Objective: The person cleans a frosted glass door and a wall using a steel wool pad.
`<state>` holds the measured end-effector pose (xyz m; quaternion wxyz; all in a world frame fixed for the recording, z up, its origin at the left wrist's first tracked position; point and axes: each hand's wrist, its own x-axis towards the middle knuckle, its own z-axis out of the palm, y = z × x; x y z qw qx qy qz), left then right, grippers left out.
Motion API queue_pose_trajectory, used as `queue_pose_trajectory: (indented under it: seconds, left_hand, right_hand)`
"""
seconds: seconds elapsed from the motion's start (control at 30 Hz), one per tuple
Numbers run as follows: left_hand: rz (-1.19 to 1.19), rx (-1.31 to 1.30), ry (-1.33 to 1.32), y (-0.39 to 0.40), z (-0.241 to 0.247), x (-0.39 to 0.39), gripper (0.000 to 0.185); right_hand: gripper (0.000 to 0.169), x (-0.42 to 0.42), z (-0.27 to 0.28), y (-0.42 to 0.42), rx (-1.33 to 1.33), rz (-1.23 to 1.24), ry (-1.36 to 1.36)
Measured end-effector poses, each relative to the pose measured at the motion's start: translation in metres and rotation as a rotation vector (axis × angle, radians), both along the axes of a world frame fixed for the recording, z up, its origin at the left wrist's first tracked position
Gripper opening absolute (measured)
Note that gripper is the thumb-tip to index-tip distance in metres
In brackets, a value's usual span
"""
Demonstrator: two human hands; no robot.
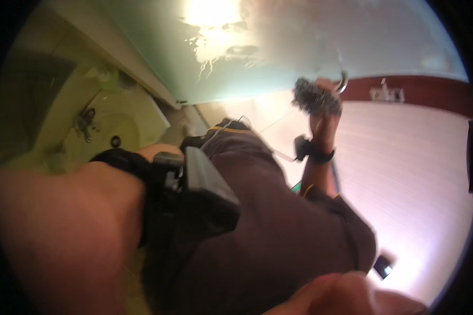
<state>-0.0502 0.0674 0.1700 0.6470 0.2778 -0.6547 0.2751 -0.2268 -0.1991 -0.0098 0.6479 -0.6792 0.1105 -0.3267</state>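
Note:
My right hand (327,94), with a black band on its wrist, is closed around a dark grey, shaggy cloth or scrubber (313,96). It is beside a curved metal handle (343,82) at the lower edge of a large, shiny pale-green panel (260,43). Streaks and a bright reflection show on that panel. My left arm (71,212) fills the left side, blurred and close to the camera. Part of its skin shows beyond a black strap, but a black device (209,193) blocks the view, and my left hand cannot be made out clearly.
At the left is a yellow-green washbasin (142,118) with a metal faucet (87,122) and a drain (115,141). A small pale fitting (387,94) sits on a dark red strip at the right. A thin pale cable (283,156) runs near my right wrist.

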Motion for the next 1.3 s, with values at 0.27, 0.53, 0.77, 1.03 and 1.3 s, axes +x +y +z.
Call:
queue_pose_trajectory:
  seconds: [0.27, 0.53, 0.77, 1.03, 1.3]
  left_hand:
    - [-0.04, -0.065, 0.01, 0.007, -0.023, -0.02, 0.014]
    - [-0.11, 0.006, 0.001, -0.004, -0.036, -0.015, 0.014]
    - [-0.168, -0.011, 0.019, -0.004, -0.043, -0.019, 0.014]
    - [-0.121, -0.006, 0.007, -0.014, -0.049, -0.03, 0.013]
    - [-0.167, -0.015, 0.029, -0.031, -0.054, -0.023, 0.013]
  right_hand:
    - [0.068, -0.003, -0.014, -0.012, -0.128, 0.0, -0.001]
    - [0.06, -0.011, -0.024, -0.019, -0.01, 0.007, 0.031]
    - [0.067, -0.024, -0.035, -0.022, 0.047, -0.108, 0.198]
    - [0.04, -0.013, -0.029, -0.021, 0.049, -0.105, 0.054]
    - [0.032, -0.024, -0.046, -0.034, 0.145, -0.16, 0.064]
